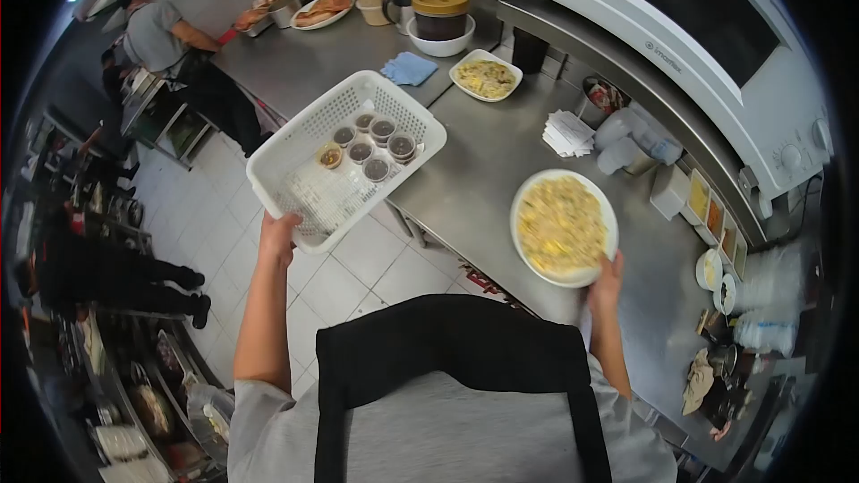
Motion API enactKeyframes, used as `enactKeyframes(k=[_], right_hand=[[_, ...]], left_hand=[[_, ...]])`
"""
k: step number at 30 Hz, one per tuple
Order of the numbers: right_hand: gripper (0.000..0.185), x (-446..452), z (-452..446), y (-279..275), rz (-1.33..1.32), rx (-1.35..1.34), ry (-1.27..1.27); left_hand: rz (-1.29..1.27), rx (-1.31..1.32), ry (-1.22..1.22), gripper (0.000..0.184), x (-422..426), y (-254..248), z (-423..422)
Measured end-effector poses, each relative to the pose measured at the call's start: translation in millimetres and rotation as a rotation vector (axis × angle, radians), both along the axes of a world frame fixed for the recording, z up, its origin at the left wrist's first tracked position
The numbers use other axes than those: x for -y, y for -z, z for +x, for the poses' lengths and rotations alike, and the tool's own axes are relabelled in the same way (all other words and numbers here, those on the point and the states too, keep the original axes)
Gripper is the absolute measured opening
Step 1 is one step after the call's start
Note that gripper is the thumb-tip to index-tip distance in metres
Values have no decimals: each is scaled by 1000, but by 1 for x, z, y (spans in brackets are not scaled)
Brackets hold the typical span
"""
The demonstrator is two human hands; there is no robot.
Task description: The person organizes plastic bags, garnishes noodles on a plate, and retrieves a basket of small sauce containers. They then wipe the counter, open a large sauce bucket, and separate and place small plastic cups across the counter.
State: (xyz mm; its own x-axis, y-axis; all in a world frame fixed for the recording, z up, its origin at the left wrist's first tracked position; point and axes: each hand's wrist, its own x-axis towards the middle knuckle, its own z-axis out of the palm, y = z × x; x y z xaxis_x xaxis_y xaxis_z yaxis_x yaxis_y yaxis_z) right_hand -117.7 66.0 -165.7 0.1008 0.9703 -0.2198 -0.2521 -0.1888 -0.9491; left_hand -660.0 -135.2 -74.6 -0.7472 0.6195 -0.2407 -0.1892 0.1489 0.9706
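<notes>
My left hand (280,237) grips the near left corner of a white perforated plastic basket (273,181), held out over the floor and the counter's edge. Inside it sit several small lidded sauce cups (361,152), most dark and one yellowish, gathered toward its right half. With my right hand (607,284) I hold the lower right rim of a round white plate (516,237) heaped with yellow fried rice (562,222), above the steel counter; the fingers under the rim are hidden. Farther back on the counter stands a squarish white bowl (457,79) of similar food.
The steel counter (465,156) carries a blue cloth (409,69), a brown container with a yellow lid (441,13), paper slips (568,133) and a row of topping trays (716,215). A microwave (662,36) overhangs it. Other people (165,36) stand at the left on the tiled floor (331,291).
</notes>
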Motion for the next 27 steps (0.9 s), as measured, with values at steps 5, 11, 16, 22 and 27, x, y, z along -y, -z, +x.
enactKeyframes(k=[5,11,16,22,27], right_hand=[[43,24,152,16,85,251,303],[42,28,285,22,14,292,435],[30,18,275,-46,183,1395,556],[22,-73,-45,-89,344,441,123],[50,-187,-265,-50,-128,-221,-234]], left_hand=[[-31,76,248,63,-55,8,-1],[-135,-25,444,65,-133,8,10],[-150,41,535,67,-169,-1,-36],[-119,48,454,69,-162,-31,-112],[-104,-39,419,72,-159,-37,-157]])
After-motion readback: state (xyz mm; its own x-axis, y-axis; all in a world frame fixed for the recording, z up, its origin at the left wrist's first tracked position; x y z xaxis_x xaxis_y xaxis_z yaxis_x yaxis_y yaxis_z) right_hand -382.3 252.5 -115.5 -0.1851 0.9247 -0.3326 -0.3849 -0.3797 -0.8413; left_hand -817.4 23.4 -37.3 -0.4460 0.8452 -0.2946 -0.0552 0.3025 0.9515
